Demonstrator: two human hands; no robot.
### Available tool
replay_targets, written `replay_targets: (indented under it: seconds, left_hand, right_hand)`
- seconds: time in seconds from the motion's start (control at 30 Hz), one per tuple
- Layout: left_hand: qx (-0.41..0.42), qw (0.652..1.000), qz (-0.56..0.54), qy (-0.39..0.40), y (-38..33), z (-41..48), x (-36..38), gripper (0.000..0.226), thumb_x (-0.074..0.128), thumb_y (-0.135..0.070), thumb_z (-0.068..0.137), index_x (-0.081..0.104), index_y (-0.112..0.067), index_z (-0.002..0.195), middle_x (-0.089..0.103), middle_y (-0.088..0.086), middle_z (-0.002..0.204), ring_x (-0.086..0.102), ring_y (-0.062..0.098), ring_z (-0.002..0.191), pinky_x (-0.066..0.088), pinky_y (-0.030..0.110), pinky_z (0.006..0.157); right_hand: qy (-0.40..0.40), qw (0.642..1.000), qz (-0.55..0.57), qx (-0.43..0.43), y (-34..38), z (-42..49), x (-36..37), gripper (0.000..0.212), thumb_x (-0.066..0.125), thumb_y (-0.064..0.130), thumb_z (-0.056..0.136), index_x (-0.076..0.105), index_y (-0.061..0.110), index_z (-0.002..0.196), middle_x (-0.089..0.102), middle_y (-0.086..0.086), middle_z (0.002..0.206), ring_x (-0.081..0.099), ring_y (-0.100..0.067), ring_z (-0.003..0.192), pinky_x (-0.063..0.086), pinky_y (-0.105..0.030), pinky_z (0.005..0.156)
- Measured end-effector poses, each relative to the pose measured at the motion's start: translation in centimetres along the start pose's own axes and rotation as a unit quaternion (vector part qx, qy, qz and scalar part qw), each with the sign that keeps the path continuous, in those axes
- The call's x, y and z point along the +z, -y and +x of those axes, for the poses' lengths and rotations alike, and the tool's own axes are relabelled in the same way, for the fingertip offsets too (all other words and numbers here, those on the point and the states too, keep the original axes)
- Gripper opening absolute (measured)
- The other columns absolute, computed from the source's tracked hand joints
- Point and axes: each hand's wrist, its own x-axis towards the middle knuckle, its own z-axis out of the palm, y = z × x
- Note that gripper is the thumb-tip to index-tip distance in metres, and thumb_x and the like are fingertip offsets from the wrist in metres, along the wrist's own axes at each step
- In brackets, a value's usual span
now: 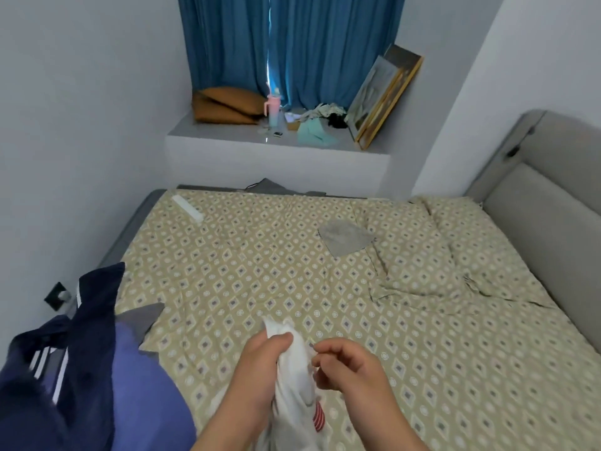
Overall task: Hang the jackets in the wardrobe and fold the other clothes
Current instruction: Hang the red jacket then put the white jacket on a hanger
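Observation:
A white garment (294,388) with a red patch hangs bunched up over the near edge of the bed (260,271). My left hand (260,362) is closed around its upper part. My right hand (351,366) pinches the cloth's right edge with curled fingers. At the left lies a pile of clothes: a dark navy jacket with white stripes (65,369) on top of a purple-blue garment (146,385). A small grey folded cloth (344,237) rests flat on the bed farther back, near the pillows.
Two pillows (432,255) in the same patterned fabric lie against the grey headboard (546,203) at the right. A white remote-like object (188,208) lies at the bed's far left. Behind, a window ledge (227,135) holds cushions, a bottle, picture frames and clutter under blue curtains.

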Motion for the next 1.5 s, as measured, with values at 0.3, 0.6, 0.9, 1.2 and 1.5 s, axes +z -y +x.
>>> replay_targets:
  seconds: [0.3, 0.6, 0.9, 1.2, 1.5]
  left_hand:
    - [0.159, 0.965, 0.161, 0.134, -2.7, -7.8, 8.7, 0.061, 0.059, -0.056, 0.075, 0.062, 0.003, 0.089, 0.064, 0.007, 0.077, 0.060, 0.018, 0.073, 0.051, 0.047, 0.075]
    - [0.303, 0.881, 0.281, 0.231, -0.1, -17.4, 17.4, 0.034, 0.060, -0.045, 0.070, 0.058, -0.014, 0.056, 0.054, -0.004, 0.053, 0.046, 0.006, 0.052, 0.038, 0.025, 0.052]
    - [0.340, 0.708, 0.310, 0.536, 3.3, -31.3, 26.2, 0.047, 0.072, -0.060, 0.067, 0.073, -0.013, 0.073, 0.060, -0.006, 0.068, 0.049, 0.004, 0.065, 0.036, 0.024, 0.058]
    - [0.456, 0.615, 0.294, 0.571, 9.2, -42.3, 34.1, 0.020, 0.065, -0.040, 0.077, 0.071, -0.023, 0.067, 0.057, -0.018, 0.058, 0.048, -0.006, 0.057, 0.038, 0.022, 0.055]
    - [0.442, 0.592, 0.214, 0.639, 15.6, -50.0, 42.0, 0.036, 0.061, -0.052, 0.063, 0.052, -0.017, 0.062, 0.043, -0.014, 0.052, 0.040, 0.000, 0.052, 0.032, 0.017, 0.050]
  right_hand:
    - [-0.101, 0.990, -0.026, -0.093, 5.5, -7.8, -8.2, 0.024, 0.063, -0.004, 0.089, 0.075, 0.017, 0.085, 0.072, -0.006, 0.078, 0.064, -0.015, 0.070, 0.052, -0.024, 0.068]
    - [-0.216, 0.940, -0.177, -0.193, 5.3, -21.1, -19.7, 0.049, 0.067, 0.015, 0.088, 0.065, 0.064, 0.089, 0.070, 0.023, 0.097, 0.066, -0.003, 0.093, 0.051, -0.017, 0.081]
    - [-0.203, 0.954, -0.153, -0.160, 2.7, -35.6, -27.5, 0.033, 0.068, 0.038, 0.068, 0.067, 0.052, 0.098, 0.062, 0.033, 0.117, 0.055, 0.016, 0.112, 0.041, -0.013, 0.099]
    - [-0.443, 0.872, -0.141, -0.151, 0.6, -50.9, -34.0, 0.014, 0.065, 0.014, 0.091, 0.066, 0.027, 0.085, 0.062, 0.024, 0.068, 0.054, 0.006, 0.068, 0.041, -0.012, 0.068]
    - [-0.596, 0.782, -0.114, -0.142, -0.8, -61.9, -37.7, 0.023, 0.071, 0.015, 0.087, 0.070, 0.037, 0.078, 0.065, 0.016, 0.074, 0.056, 0.002, 0.068, 0.044, -0.013, 0.067]
